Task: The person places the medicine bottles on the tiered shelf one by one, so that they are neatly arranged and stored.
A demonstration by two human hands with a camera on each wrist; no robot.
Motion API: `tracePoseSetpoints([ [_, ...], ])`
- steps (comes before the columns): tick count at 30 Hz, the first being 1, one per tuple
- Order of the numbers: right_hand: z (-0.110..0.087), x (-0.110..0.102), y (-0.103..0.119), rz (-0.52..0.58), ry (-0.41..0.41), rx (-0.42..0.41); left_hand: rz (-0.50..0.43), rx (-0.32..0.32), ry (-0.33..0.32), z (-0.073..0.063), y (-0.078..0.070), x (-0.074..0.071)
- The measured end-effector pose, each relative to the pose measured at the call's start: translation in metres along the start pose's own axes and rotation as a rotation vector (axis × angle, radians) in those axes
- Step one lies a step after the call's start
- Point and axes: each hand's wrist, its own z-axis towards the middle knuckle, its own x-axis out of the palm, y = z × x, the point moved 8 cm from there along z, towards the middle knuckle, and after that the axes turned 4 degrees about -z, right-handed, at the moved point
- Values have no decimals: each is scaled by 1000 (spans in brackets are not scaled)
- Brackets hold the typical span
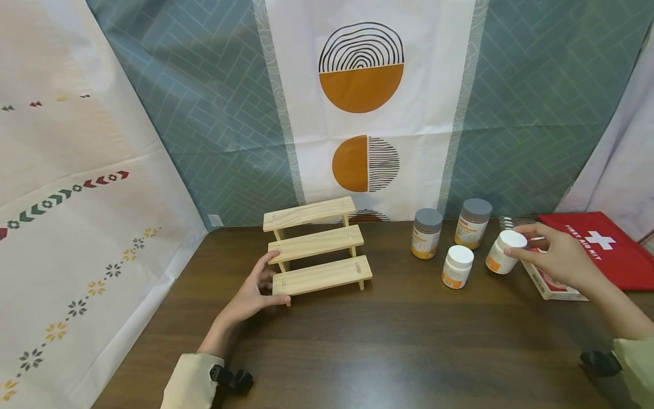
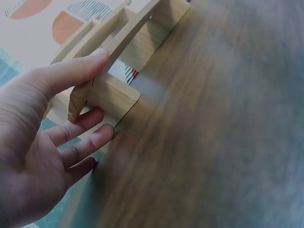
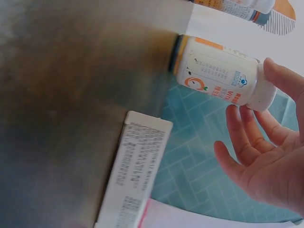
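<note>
A three-step wooden display stand (image 1: 323, 277) sits on the dark table, left of the middle. My left hand (image 1: 250, 296) grips its left end. In the left wrist view the thumb (image 2: 83, 71) lies on one step's edge, with the other fingers lower down beside the end; the index finger is mostly hidden. Over to the right, my right hand (image 1: 564, 258) pinches a white pill bottle (image 1: 501, 258) by its cap. The right wrist view shows the bottle's label (image 3: 216, 71) with orange print; thumb and fingers are on opposite sides of the cap.
A second white bottle (image 1: 456, 272) stands left of the held one. Behind are two grey-lidded jars, one left (image 1: 426, 234) and one right (image 1: 472, 223). A white box (image 1: 554, 288) and a red first aid pouch (image 1: 625, 258) lie at the right. Fabric (image 1: 219, 125) hangs behind the table.
</note>
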Motion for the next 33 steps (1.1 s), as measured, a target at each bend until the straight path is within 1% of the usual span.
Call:
tracePoseSetpoints([
  [4,1,-9,10,-1,-42,-6,-22,-3,4,-1,2,0],
  [8,1,-18,21,9,-62,3,-37,9,-4,-2,3,0],
  [12,5,-27,33,42,-75,-7,-44,7,-38,-2,6,-2],
  [15,8,-33,41,73,-89,-20,-72,-1,-56,-1,9,-2],
  [21,13,-43,60,115,-116,-39,-134,4,-79,-2,12,-2],
  [26,19,-45,83,117,-128,-46,-143,5,-116,-1,15,-4],
  [30,26,-41,103,107,-117,-48,-133,33,-141,1,14,-6],
  [33,31,-36,119,109,-89,-69,-122,54,-154,4,12,-8],
])
